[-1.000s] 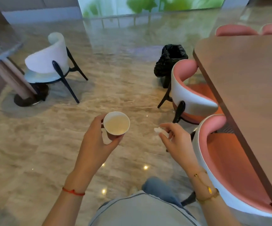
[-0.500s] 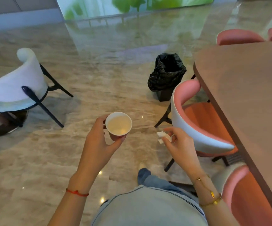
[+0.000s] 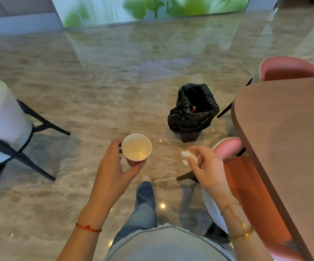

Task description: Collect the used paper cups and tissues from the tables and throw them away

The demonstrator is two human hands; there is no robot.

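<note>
My left hand (image 3: pixel 112 166) grips a paper cup (image 3: pixel 137 148) upright by its side; the cup is white inside, pink outside, and looks empty. My right hand (image 3: pixel 206 166) pinches a crumpled white tissue (image 3: pixel 187 156) between thumb and fingers. Both hands are held out over the marble floor. Ahead and slightly right stands a bin lined with a black bag (image 3: pixel 193 110), its mouth open, with something orange showing inside.
A brown table (image 3: pixel 288 138) fills the right side, with pink chairs (image 3: pixel 246 176) tucked along it. A white chair with black legs (image 3: pixel 5 129) stands at the left. Open marble floor (image 3: pixel 105 91) lies between me and the bin.
The view has moved forward: the bin is nearer and more central, and the pink chairs have slid back beside me. Both hands keep their hold on cup and tissue.
</note>
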